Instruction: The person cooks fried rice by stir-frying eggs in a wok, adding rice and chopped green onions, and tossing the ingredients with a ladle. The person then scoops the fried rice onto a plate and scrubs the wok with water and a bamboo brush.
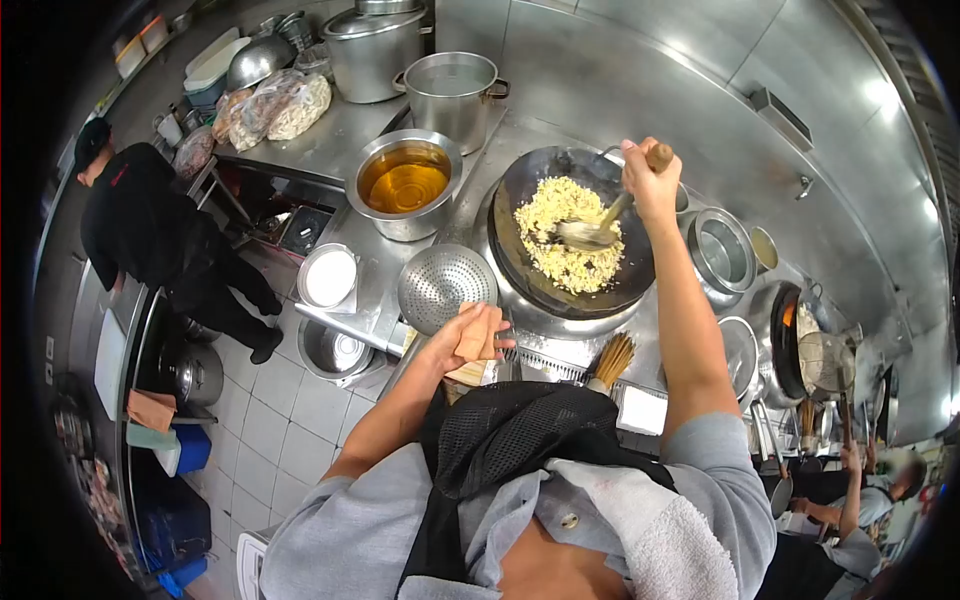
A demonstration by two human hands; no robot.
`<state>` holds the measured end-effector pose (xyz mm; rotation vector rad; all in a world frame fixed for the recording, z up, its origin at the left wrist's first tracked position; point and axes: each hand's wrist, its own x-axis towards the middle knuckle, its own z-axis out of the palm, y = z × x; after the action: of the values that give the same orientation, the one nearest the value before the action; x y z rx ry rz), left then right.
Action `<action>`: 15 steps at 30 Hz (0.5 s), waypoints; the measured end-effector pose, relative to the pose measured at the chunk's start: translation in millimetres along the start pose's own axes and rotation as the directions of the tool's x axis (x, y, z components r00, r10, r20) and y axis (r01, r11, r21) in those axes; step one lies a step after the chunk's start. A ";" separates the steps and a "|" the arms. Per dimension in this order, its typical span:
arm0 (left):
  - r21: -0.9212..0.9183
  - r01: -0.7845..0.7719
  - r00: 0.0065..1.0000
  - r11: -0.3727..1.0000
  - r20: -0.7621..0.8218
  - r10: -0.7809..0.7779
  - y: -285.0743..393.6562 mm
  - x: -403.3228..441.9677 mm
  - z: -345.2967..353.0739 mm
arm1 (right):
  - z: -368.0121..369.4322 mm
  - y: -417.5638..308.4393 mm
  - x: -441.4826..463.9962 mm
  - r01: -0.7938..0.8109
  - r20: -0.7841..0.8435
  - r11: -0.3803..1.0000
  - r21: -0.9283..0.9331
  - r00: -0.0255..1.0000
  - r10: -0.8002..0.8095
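Observation:
My right hand (652, 185) is wrapped round the wooden handle of a ladle (588, 235). The ladle's metal bowl rests among pale yellow chopped food bits (570, 268) inside a dark wok (632, 275). A tan folded cloth (479, 334) lies in my left hand (448, 342), which is held low, in front of the wok's near left side. Just beyond that hand is a round perforated strainer (440, 285). A bamboo brush (612, 358) sits near the counter's front edge, between my arms.
A pot of amber liquid (405, 188) and a tall steel pot (452, 90) stand left of the wok. Steel bowls (720, 250) and another wok (785, 330) are on the right. A person in black (150, 215) stands at the far left; other people work at lower right.

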<state>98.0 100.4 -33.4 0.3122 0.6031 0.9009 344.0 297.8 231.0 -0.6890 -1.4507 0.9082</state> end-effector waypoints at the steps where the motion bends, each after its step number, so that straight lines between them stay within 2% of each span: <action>1: -0.006 -0.008 1.000 1.000 -0.008 0.008 -2.6 -5.2 -2.8 | 4.2 -1.8 1.6 0.000 -0.048 0.991 -0.132 0.999 -0.006; 3: -0.042 0.021 0.997 0.999 0.078 -0.017 0.8 -6.5 -7.3 | 7.1 -19.8 6.7 0.111 -0.065 0.985 -0.133 0.991 -0.121; 5: -0.123 0.033 0.994 0.992 0.112 -0.019 -8.8 3.6 -22.4 | 1.8 -18.0 8.4 0.228 -0.025 0.959 0.168 0.973 -0.227; 7: -0.054 -0.050 0.997 0.997 -0.055 0.047 -14.7 3.6 -22.3 | 5.9 17.8 6.0 0.174 -0.084 0.981 0.086 0.982 -0.166; 8: -0.064 -0.055 0.995 0.996 -0.083 0.050 -12.8 -0.2 -17.6 | -1.1 29.4 6.8 0.100 -0.102 0.989 0.109 0.991 -0.089; 9: -0.059 -0.043 0.996 0.997 -0.079 0.038 -8.2 3.0 -15.3 | -6.7 26.3 14.4 0.100 -0.113 0.990 0.102 0.990 -0.088; 11: -0.031 -0.044 0.983 0.999 -0.178 0.038 -7.8 6.3 -15.7 | -14.0 1.5 25.6 -0.060 -0.145 0.997 -0.052 0.988 0.052; 12: -0.019 -0.044 0.973 0.999 -0.229 0.039 -9.5 7.7 -16.8 | -11.3 -20.2 25.8 -0.082 -0.112 0.996 0.035 0.990 0.085; 13: -0.025 -0.047 0.973 0.999 -0.229 0.040 -9.1 17.1 -20.7 | -6.0 -44.2 20.8 -0.064 -0.072 0.996 0.057 0.995 0.068; 15: -0.067 -0.014 0.998 0.998 -0.057 0.010 -12.8 37.5 -33.7 | 4.9 -74.4 -0.2 -0.022 -0.062 0.993 0.113 0.998 0.029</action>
<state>103.3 123.2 -79.8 0.2304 0.6229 0.9419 346.7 258.7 294.5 -0.6481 -1.3268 0.9715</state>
